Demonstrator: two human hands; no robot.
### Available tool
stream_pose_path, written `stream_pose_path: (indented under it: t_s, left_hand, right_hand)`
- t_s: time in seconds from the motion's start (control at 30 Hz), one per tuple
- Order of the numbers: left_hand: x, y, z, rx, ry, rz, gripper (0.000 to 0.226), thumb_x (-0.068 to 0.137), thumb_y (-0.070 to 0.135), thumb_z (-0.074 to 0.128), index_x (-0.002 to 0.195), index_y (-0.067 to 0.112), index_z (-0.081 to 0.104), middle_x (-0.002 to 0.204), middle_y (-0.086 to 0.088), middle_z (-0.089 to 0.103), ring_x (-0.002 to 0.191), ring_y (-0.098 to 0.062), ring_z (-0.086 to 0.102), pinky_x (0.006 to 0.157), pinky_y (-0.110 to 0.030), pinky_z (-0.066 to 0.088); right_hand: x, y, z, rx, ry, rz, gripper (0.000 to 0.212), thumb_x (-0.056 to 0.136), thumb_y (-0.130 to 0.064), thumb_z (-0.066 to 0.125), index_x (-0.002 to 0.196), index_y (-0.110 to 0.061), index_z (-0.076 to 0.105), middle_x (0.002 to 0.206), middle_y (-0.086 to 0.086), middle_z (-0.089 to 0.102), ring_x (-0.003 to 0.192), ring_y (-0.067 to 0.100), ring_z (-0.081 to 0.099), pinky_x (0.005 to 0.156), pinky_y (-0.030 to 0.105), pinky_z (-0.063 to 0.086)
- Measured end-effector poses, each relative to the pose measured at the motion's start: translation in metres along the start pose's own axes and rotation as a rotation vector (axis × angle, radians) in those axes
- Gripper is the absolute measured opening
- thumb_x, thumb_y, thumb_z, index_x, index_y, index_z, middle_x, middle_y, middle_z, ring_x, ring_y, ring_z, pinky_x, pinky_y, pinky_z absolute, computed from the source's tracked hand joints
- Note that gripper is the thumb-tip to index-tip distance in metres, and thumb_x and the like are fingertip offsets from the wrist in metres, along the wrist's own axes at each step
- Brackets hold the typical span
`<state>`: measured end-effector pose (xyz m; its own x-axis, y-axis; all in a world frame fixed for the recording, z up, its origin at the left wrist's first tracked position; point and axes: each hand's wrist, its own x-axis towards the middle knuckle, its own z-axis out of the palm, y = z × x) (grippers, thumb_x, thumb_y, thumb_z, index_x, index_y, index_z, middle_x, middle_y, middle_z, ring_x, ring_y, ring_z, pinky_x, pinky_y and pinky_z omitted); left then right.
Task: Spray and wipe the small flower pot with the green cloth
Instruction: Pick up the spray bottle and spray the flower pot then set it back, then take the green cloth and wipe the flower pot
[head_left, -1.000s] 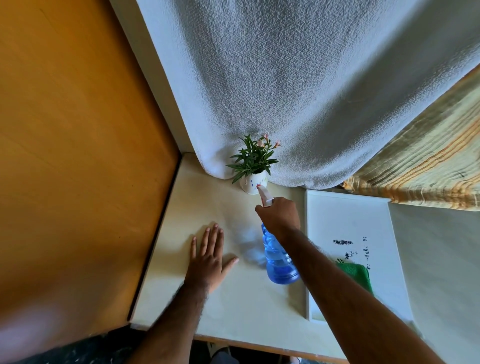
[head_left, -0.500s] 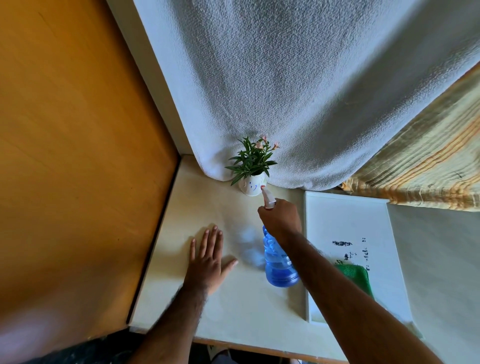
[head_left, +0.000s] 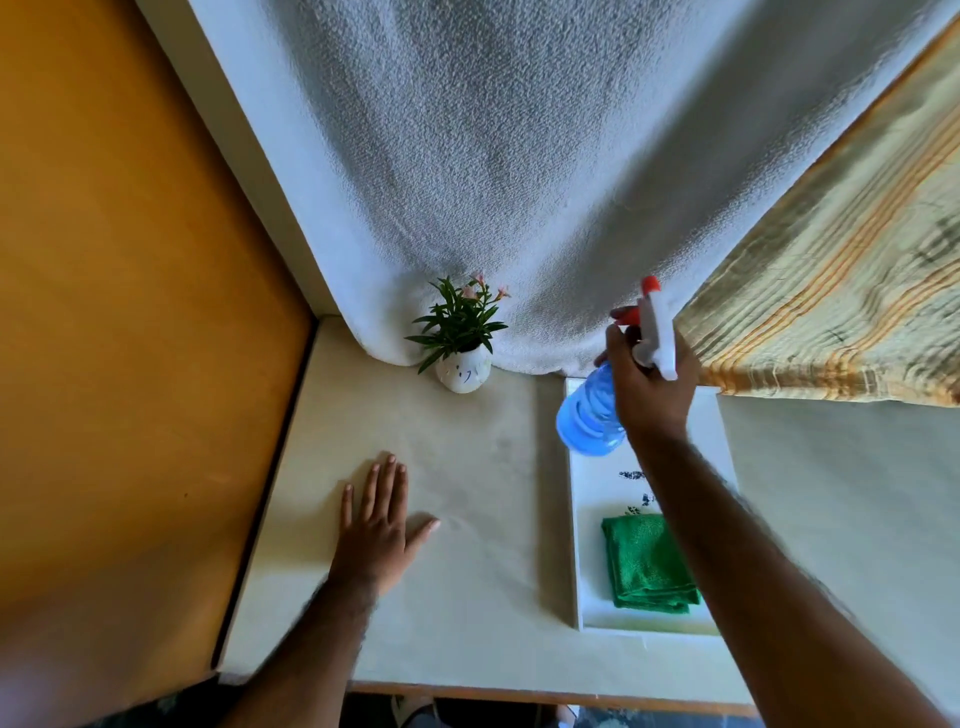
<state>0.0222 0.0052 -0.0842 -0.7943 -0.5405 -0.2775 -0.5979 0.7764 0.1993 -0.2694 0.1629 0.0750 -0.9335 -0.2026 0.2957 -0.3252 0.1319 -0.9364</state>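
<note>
Since half a second ago the spray bottle (head_left: 597, 410) has swung away from the flower pot (head_left: 463, 371) and now hangs lifted at about 2 o'clock from frame centre, over the far end of the white tray (head_left: 582, 545), while the left hand has stayed where it was.

At 9 o'clock stands an orange panel (head_left: 130, 312). The left hand (head_left: 376, 530) lies flat on the cream table (head_left: 467, 519) at about 7 o'clock, fingers spread and nothing in its grasp. Beyond it, at 12 o'clock from that hand, the small white pot stands upright against the hanging white towel (head_left: 519, 156), green leaves and pink blooms rising from it; a little drawn face in blue and orange marks its near side. No readable writing shows there.

The right hand (head_left: 649, 384) is wrapped around the bottle's neck. The bottle's long axis is tilted, blue base toward 7 o'clock, white head and red nozzle toward 1 o'clock. Dark marks on the tray are too blurred to read. The folded green cloth (head_left: 647, 561) lies in the tray's near end, at 5 o'clock. A striped fabric (head_left: 831, 286) hangs at 3 o'clock.
</note>
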Motion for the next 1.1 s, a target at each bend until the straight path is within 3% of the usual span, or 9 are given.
stream_pose_path:
  t_s: [0.17, 0.33, 0.47, 0.6, 0.67, 0.77, 0.9, 1.0, 1.1]
  left_hand:
    - [0.000, 0.001, 0.001, 0.011, -0.005, 0.005, 0.105, 0.091, 0.080, 0.000, 0.157, 0.004, 0.031, 0.165, -0.019, 0.033, 0.151, -0.038, 0.034, 0.119, -0.067, 0.030]
    - [0.001, 0.000, 0.002, 0.018, -0.021, -0.009, 0.100, 0.095, 0.077, 0.006, 0.154, 0.002, 0.038, 0.161, -0.020, 0.040, 0.146, -0.039, 0.043, 0.114, -0.068, 0.036]
    - [0.002, -0.002, 0.007, 0.029, -0.023, -0.018, 0.098, 0.095, 0.077, 0.009, 0.155, 0.003, 0.037, 0.163, -0.019, 0.038, 0.147, -0.037, 0.042, 0.115, -0.066, 0.035]
    - [0.003, -0.003, 0.009, 0.041, -0.030, -0.027, 0.099, 0.095, 0.077, 0.009, 0.156, 0.004, 0.035, 0.163, -0.019, 0.037, 0.148, -0.037, 0.040, 0.116, -0.066, 0.034]
    - [0.003, -0.003, 0.008, 0.043, -0.031, -0.026, 0.099, 0.095, 0.077, 0.009, 0.155, 0.004, 0.035, 0.163, -0.019, 0.037, 0.148, -0.037, 0.040, 0.116, -0.066, 0.034]
    - [0.002, -0.003, 0.008, 0.044, -0.031, -0.022, 0.099, 0.095, 0.077, 0.009, 0.155, 0.003, 0.037, 0.162, -0.020, 0.038, 0.147, -0.039, 0.041, 0.115, -0.066, 0.034]
    - [0.002, -0.003, 0.006, 0.045, -0.030, -0.018, 0.100, 0.094, 0.077, 0.009, 0.155, 0.003, 0.036, 0.163, -0.020, 0.037, 0.148, -0.038, 0.040, 0.115, -0.067, 0.034]
    - [0.002, -0.001, 0.004, 0.038, -0.022, -0.026, 0.103, 0.093, 0.078, 0.004, 0.153, 0.002, 0.039, 0.162, -0.020, 0.039, 0.147, -0.040, 0.041, 0.115, -0.067, 0.034]
    - [0.003, 0.000, 0.004, 0.020, -0.017, -0.027, 0.105, 0.093, 0.079, 0.002, 0.152, 0.002, 0.041, 0.161, -0.021, 0.041, 0.147, -0.040, 0.041, 0.115, -0.068, 0.034]
  right_hand:
    - [0.015, 0.041, -0.040, -0.015, 0.108, 0.015, 0.013, 0.092, -0.039, 0.076, 0.095, -0.027, 0.071, 0.079, -0.012, 0.071, 0.072, 0.007, 0.066, 0.067, 0.030, 0.054]
    - [0.020, 0.075, -0.055, -0.005, 0.103, 0.057, 0.024, 0.088, -0.051, 0.078, 0.092, -0.029, 0.071, 0.068, 0.001, 0.063, 0.066, 0.011, 0.060, 0.069, 0.034, 0.055]
    - [0.012, 0.092, -0.052, 0.030, 0.081, 0.125, 0.049, 0.083, -0.057, 0.080, 0.108, -0.017, 0.070, 0.082, 0.021, 0.066, 0.071, 0.023, 0.065, 0.069, 0.035, 0.057]
    - [0.007, 0.095, -0.042, -0.039, 0.004, 0.086, 0.040, 0.085, -0.047, 0.082, 0.110, -0.019, 0.070, 0.086, -0.009, 0.069, 0.081, 0.015, 0.067, 0.079, 0.047, 0.059]
    - [0.005, 0.092, -0.036, -0.081, -0.028, 0.080, 0.041, 0.081, -0.044, 0.084, 0.112, -0.022, 0.069, 0.084, -0.017, 0.067, 0.079, 0.006, 0.063, 0.080, 0.041, 0.057]
    - [0.003, 0.089, -0.040, -0.113, -0.064, 0.121, 0.057, 0.075, -0.045, 0.087, 0.122, -0.019, 0.066, 0.081, -0.011, 0.067, 0.074, 0.003, 0.062, 0.079, 0.033, 0.056]
    - [-0.017, 0.087, -0.063, -0.213, -0.136, 0.038, 0.060, 0.070, -0.050, 0.090, 0.116, -0.043, 0.053, 0.099, -0.018, 0.061, 0.090, 0.001, 0.060, 0.084, 0.021, 0.052]
    - [-0.064, 0.099, -0.090, -0.373, -0.081, 0.037, 0.069, 0.071, -0.062, 0.082, 0.118, -0.024, 0.047, 0.111, -0.008, 0.051, 0.101, 0.018, 0.055, 0.091, 0.039, 0.051]
    - [-0.114, 0.118, -0.126, -0.617, -0.359, -0.158, 0.067, 0.077, -0.069, 0.071, 0.110, -0.015, 0.051, 0.110, -0.002, 0.050, 0.101, 0.021, 0.054, 0.092, 0.032, 0.045]
